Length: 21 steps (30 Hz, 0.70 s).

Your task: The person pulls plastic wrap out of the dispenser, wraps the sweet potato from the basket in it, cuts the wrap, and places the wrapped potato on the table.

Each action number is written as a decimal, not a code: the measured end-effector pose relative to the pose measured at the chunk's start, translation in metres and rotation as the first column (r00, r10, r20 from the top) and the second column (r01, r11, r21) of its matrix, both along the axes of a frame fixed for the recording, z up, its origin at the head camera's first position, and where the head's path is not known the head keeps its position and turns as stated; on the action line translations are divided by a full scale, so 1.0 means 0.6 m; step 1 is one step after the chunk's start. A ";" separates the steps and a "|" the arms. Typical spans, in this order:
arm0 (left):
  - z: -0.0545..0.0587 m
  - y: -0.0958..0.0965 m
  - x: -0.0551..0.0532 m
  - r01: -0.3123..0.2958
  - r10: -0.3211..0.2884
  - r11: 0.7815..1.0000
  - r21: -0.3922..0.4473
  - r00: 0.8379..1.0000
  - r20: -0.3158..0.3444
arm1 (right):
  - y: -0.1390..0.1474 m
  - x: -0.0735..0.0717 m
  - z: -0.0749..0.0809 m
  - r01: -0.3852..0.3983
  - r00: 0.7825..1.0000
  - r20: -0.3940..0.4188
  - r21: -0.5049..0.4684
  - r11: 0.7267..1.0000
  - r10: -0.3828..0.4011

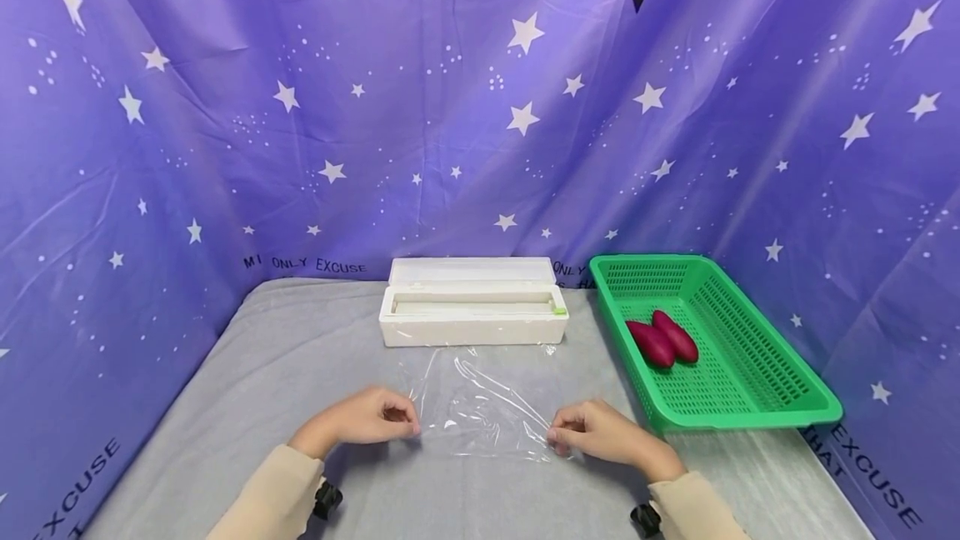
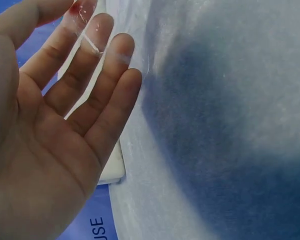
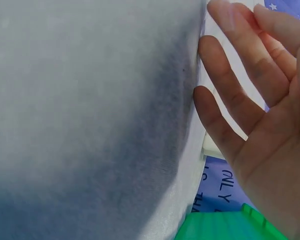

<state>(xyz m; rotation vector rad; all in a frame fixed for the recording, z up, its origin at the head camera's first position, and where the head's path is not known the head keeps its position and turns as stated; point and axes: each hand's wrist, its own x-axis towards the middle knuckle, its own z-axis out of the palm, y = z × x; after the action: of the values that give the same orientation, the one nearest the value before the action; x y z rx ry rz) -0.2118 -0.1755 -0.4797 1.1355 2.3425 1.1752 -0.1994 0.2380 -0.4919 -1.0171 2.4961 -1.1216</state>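
A clear sheet of plastic wrap (image 1: 487, 415) spreads over the table in front of a white wrap dispenser box (image 1: 474, 332), whose lid stands raised at the back. My left hand (image 1: 366, 417) pinches the sheet's near left corner between thumb and index finger. At the near right corner, the thumb and fingertips of my right hand (image 1: 600, 433) pinch the film's edge. In the left wrist view, a glossy strip of film crosses the fingertips of the left hand (image 2: 65, 110). The right wrist view shows the other fingers of the right hand (image 3: 255, 95) loosely extended.
On the right stands a green plastic basket (image 1: 750, 357) with two dark red, elongated sweet-potato-like items (image 1: 663, 342) in it. A grey cloth covers the table (image 1: 300, 340). Behind hangs a purple curtain (image 1: 420, 123) with white stars.
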 end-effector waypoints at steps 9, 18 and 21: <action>-0.008 0.003 0.003 -0.019 0.021 0.999 -0.035 0.998 0.063 | -0.001 0.004 -0.003 0.002 1.000 0.022 0.009 1.000 -0.002; -0.008 0.002 0.010 -0.047 0.050 0.998 -0.031 0.988 0.144 | 0.001 0.007 0.002 -0.002 0.997 -0.080 0.070 0.998 0.008; -0.003 0.001 0.009 -0.044 0.044 0.999 -0.007 0.990 0.133 | 0.002 0.007 0.008 0.004 0.995 -0.103 0.077 0.997 0.004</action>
<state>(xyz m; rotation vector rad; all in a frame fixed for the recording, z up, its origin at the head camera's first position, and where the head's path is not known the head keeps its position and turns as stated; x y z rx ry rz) -0.2066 -0.1751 -0.4814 0.9764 2.2787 1.2209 -0.1950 0.2391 -0.4870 -1.0791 2.5973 -0.9885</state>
